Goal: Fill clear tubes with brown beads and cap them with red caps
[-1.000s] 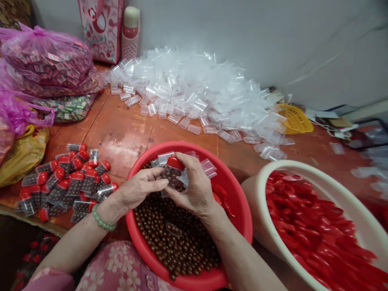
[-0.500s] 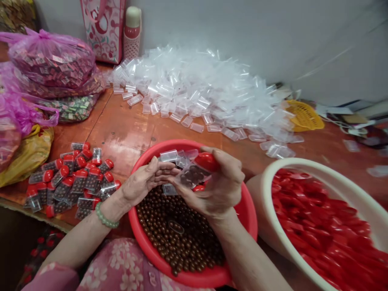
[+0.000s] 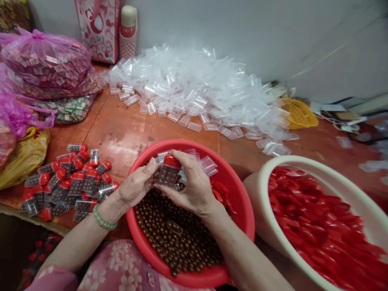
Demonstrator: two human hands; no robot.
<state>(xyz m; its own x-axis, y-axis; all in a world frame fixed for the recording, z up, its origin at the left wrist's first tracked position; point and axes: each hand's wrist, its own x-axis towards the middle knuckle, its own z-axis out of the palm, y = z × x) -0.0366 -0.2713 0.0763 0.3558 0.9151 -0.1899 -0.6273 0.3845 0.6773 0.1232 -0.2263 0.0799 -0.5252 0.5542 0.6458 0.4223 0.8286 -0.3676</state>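
A small clear plastic box with a red cap (image 3: 169, 173), filled with dark brown balls, stands upright in my right hand (image 3: 194, 184), held between thumb and fingers. My left hand (image 3: 139, 182), with a green bead bracelet (image 3: 103, 218) at its wrist, is at the box's left side. Its thumb is apart from its half-bent fingers, whose tips are partly hidden by the box; whether they touch it I cannot tell. Both hands are above a red basin (image 3: 250, 218) with many brown balls (image 3: 178, 242), several clear empty boxes (image 3: 208, 163) and red caps (image 3: 221, 192).
Filled red-capped boxes (image 3: 75, 182) lie heaped on the table (image 3: 118, 129) at left. Clear empty boxes (image 3: 188, 85) form a large pile along the wall. A cream tub (image 3: 263, 190) of red caps (image 3: 315, 226) stands at right. Purple bags (image 3: 48, 60) and a yellow basket (image 3: 298, 113) are farther back.
My right hand has moved left and turned the red-capped box from tilted to upright, close against my left hand. Red caps in the basin now show. The view has shifted slightly.
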